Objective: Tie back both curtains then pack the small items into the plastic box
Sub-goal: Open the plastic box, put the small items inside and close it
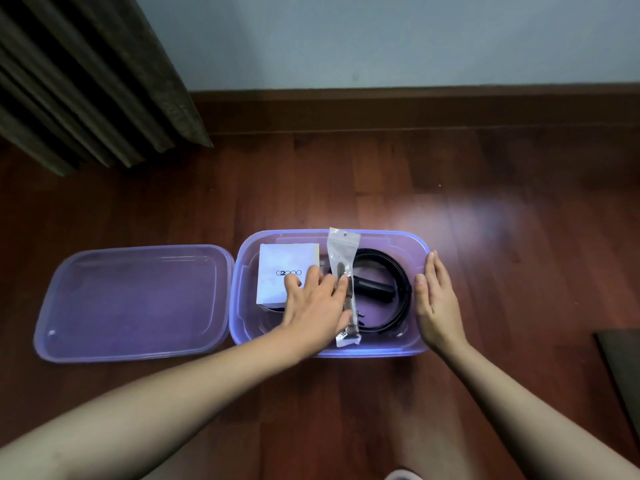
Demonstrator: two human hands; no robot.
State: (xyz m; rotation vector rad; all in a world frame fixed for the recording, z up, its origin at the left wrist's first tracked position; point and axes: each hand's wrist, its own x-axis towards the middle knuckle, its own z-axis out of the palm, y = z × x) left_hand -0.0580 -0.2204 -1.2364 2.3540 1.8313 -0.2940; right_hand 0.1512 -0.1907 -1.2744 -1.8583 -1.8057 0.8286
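A translucent purple plastic box (388, 237) sits open on the wooden floor. Inside lie a white square carton (284, 261) on the left, a clear plastic packet (341, 251) standing tilted in the middle, and a coiled black cord (391, 268) on the right. My left hand (315, 303) reaches into the box with fingers spread, touching the white carton and the packet. My right hand (436, 299) lies flat with straight fingers against the outside of the box's right wall. The box's lid (135, 303) lies upturned on the floor just left of the box.
A dark pleated curtain (86, 81) hangs at the upper left, its hem reaching the floor. A wooden skirting board (415, 109) runs under the pale wall behind. A dark mat edge (623, 368) shows at the right.
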